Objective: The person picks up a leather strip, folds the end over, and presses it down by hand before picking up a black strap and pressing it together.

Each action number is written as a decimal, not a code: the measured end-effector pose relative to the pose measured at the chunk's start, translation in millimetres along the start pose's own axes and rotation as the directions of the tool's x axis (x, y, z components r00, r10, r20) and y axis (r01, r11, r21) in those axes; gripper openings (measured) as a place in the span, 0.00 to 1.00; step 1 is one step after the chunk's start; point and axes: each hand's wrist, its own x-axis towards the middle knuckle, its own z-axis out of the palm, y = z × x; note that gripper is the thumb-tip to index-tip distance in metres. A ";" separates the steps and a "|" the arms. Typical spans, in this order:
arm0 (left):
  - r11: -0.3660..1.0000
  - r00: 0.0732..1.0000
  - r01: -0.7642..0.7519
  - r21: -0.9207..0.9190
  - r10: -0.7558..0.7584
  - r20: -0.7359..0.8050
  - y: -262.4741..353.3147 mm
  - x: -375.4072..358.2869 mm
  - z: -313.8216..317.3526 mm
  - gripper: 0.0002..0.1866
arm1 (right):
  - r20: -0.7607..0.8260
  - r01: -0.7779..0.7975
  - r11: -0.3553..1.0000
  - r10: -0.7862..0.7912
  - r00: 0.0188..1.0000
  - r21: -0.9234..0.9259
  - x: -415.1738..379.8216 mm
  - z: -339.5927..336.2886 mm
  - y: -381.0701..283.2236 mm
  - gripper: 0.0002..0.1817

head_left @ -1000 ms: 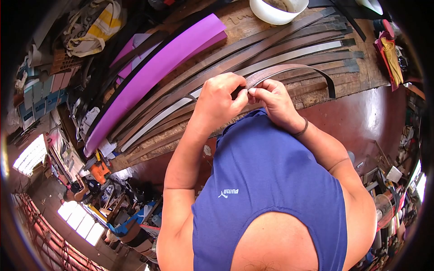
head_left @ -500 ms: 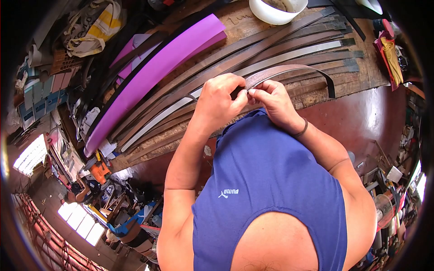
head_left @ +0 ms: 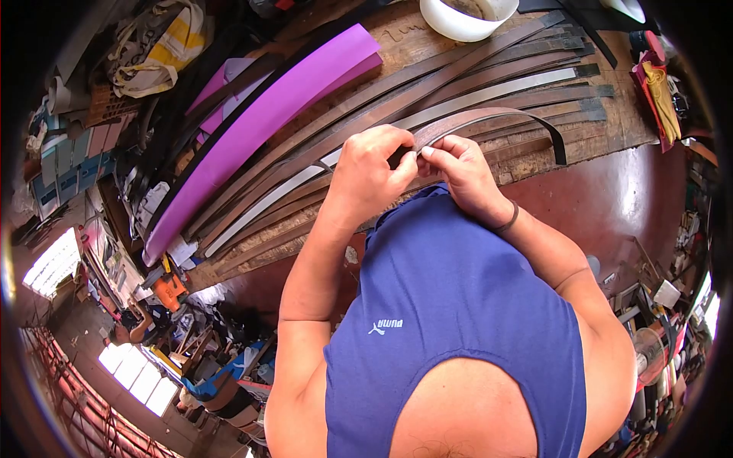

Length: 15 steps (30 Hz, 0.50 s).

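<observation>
Both hands meet near the front edge of the wooden desk [head_left: 628,107], at the top of the blue shirt [head_left: 458,282], and share one narrow brown strip [head_left: 466,120]. The left hand [head_left: 370,164] has its thumb and forefinger brought together on the near end of the strip, while the right hand [head_left: 466,172], with a dark band [head_left: 509,217] at its wrist, pinches it just beside, thumb against bent fingers. From there the strip arches away to the right, beyond the right hand, and bends down to a dark tip near the desk's front edge. Behind it, many long brown strips [head_left: 366,114] lie side by side on the desk, some crossing, with a pale strip [head_left: 500,91] among them. A folded purple sheet [head_left: 279,126] lies lengthwise to the left of these strips, well apart from the held one. A white bowl [head_left: 456,29] sits at the far side of the desk, and a yellow cloth [head_left: 658,95] lies at the desk's right end. What exactly the fingertips do at the strip's near end is too small to tell
</observation>
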 end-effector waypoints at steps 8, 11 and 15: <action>1.000 1.000 0.005 -0.001 -0.005 -0.006 -0.3 0.1 0.5 0.08 | 0.015 -0.010 1.000 0.010 1.000 -0.022 1.2 -2.5 0.0 0.07; 0.999 1.000 0.028 -0.017 -0.028 0.009 0.9 -0.7 -0.2 0.08 | 0.006 -0.019 1.000 0.019 1.000 0.012 0.9 -1.6 0.3 0.07; 1.000 1.000 0.027 -0.015 -0.027 0.005 0.4 -3.6 1.9 0.08 | 0.002 -0.036 0.998 0.036 0.999 0.043 1.0 -2.9 3.7 0.08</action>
